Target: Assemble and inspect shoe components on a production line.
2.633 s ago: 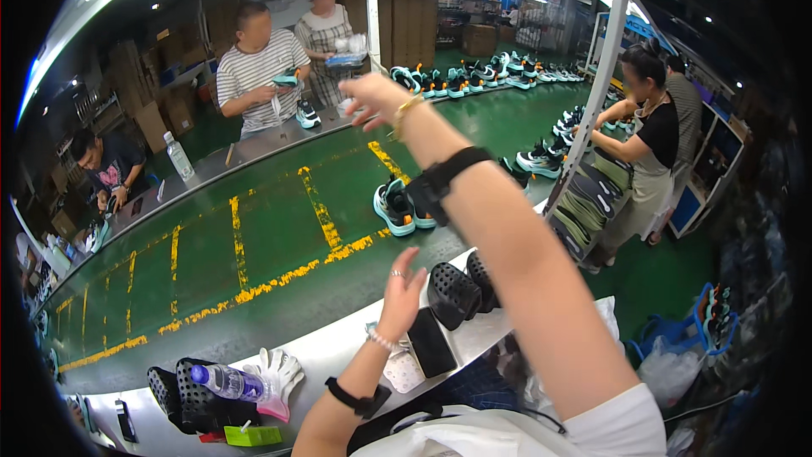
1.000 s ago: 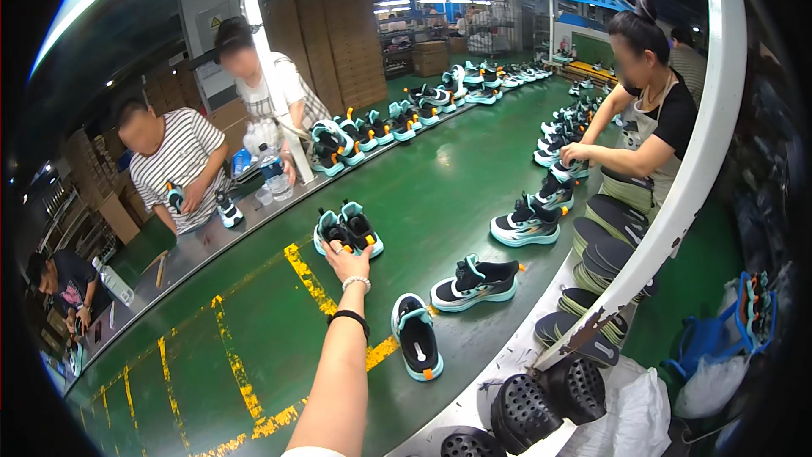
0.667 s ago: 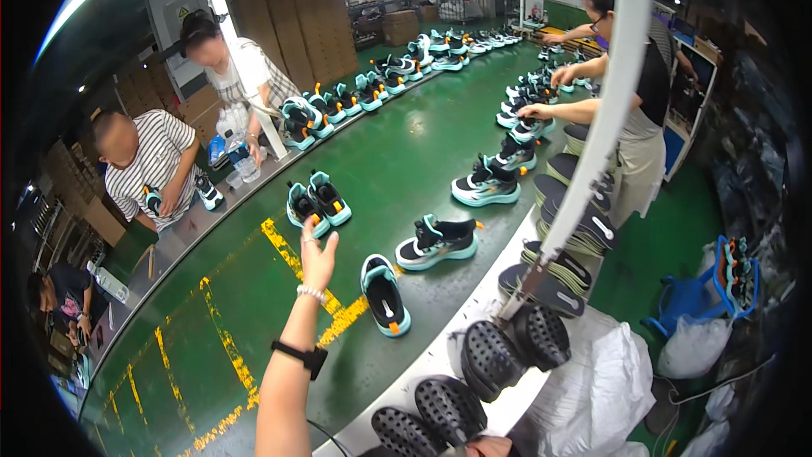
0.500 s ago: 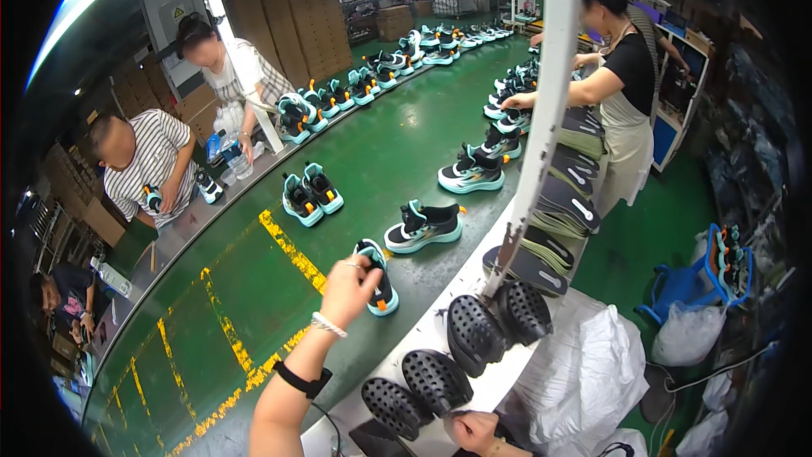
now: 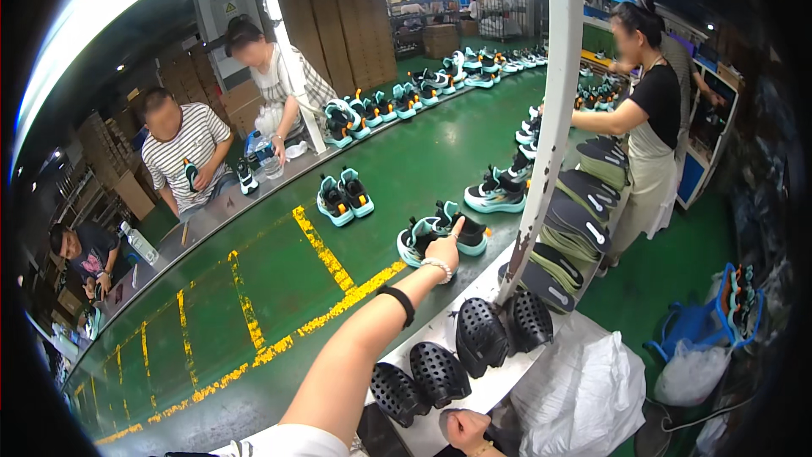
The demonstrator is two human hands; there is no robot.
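My left hand (image 5: 442,256) reaches over the green conveyor belt, its index finger stretched out and the other fingers curled at the heel of a black and turquoise sneaker (image 5: 412,243). Its grip is partly hidden behind the hand. A matching sneaker (image 5: 475,241) stands right beside that one. At the lower edge my right hand (image 5: 467,430) is closed, and whatever it may hold is hidden. Just above it, on a white ledge, sit several black perforated shoe-shaped pieces (image 5: 440,374).
A white post (image 5: 550,110) rises between belt and ledge. Stacked insoles (image 5: 578,196) lie beyond it. More sneakers (image 5: 345,196) stand on the belt and along its far edge. White plastic sacking (image 5: 579,381) hangs at the right. Co-workers (image 5: 650,97) stand and sit around the belt.
My left hand has carried the sneaker forward and right, turned it, and brought it beside its mate. My right hand stays closed near the ledge. The view has shifted slightly.
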